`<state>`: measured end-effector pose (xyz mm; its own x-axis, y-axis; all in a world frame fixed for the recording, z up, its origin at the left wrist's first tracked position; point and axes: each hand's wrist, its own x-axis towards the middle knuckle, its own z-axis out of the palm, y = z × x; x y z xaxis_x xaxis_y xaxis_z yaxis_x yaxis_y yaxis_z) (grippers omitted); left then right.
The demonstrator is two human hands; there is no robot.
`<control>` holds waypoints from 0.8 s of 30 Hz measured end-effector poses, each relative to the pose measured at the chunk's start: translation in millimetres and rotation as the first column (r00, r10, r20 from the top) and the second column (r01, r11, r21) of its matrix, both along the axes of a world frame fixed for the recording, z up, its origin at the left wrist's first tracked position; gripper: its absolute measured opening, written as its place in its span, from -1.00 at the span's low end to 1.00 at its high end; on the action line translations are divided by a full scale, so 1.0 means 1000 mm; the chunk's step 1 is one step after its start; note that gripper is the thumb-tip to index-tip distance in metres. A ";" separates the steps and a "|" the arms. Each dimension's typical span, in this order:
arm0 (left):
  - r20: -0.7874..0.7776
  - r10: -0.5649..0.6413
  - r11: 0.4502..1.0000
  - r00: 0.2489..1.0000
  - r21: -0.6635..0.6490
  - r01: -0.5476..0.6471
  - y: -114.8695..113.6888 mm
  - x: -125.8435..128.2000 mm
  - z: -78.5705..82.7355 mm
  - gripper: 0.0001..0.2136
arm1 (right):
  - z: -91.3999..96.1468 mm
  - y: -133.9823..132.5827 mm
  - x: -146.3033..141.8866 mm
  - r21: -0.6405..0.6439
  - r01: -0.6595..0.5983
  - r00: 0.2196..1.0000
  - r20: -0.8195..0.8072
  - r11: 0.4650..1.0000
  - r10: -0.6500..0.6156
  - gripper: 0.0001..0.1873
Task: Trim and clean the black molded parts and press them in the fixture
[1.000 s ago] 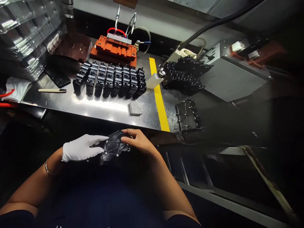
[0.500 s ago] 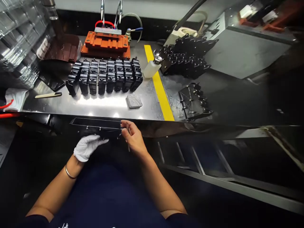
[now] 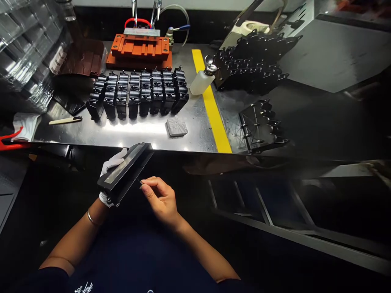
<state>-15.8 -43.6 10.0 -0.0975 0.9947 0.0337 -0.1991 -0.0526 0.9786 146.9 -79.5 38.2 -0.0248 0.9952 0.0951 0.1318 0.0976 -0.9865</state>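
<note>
My left hand (image 3: 110,163), in a white glove, grips a long black plastic housing (image 3: 127,167) just in front of the table edge. The housing slants up to the right, and one long flat face catches the light. Most of the gloved fingers are hidden behind it. My bare right hand (image 3: 162,199) is just right of the housing's lower side, thumb and forefinger pinched together. Something tiny and dark shows at the fingertips, too small to make out.
On the metal table (image 3: 106,136) stands a row of several black housings (image 3: 134,93). Behind them is an orange fixture (image 3: 139,51). A grey block (image 3: 177,127), a cutter-like tool (image 3: 65,120) and a white bottle (image 3: 200,82) lie around. Beyond the yellow tape (image 3: 215,118) are more black parts (image 3: 259,126).
The housing has turned from lying level to a steep slant, with my left hand now behind it. My right hand has come off its right end and moved lower, fingers pinched.
</note>
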 end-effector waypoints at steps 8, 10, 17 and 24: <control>0.035 0.093 0.944 0.995 0.315 -0.099 -0.001 0.009 0.002 -0.63 | -0.001 0.002 -0.009 0.252 0.052 0.999 -0.003 0.966 -0.053 -0.95; 0.046 0.105 0.940 0.993 0.322 -0.114 -0.002 0.007 0.003 -0.65 | -0.003 0.004 -0.008 0.236 0.071 0.997 -0.012 0.969 -0.070 -0.94; 0.041 0.054 0.923 0.998 0.378 -0.066 -0.007 0.005 0.008 -0.79 | -0.010 0.012 0.005 0.092 0.139 0.990 -0.019 0.986 -0.138 -0.92; 0.090 0.055 0.916 0.994 0.393 -0.086 -0.007 0.005 0.004 -0.77 | -0.011 0.017 0.006 0.073 0.119 0.993 -0.015 0.990 -0.118 -0.89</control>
<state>-10.4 -50.8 13.6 -0.1847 0.8919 0.4127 -0.2527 -0.4489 0.8571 152.5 -62.6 26.7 0.0946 0.9813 0.1675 0.1359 0.1540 -0.9787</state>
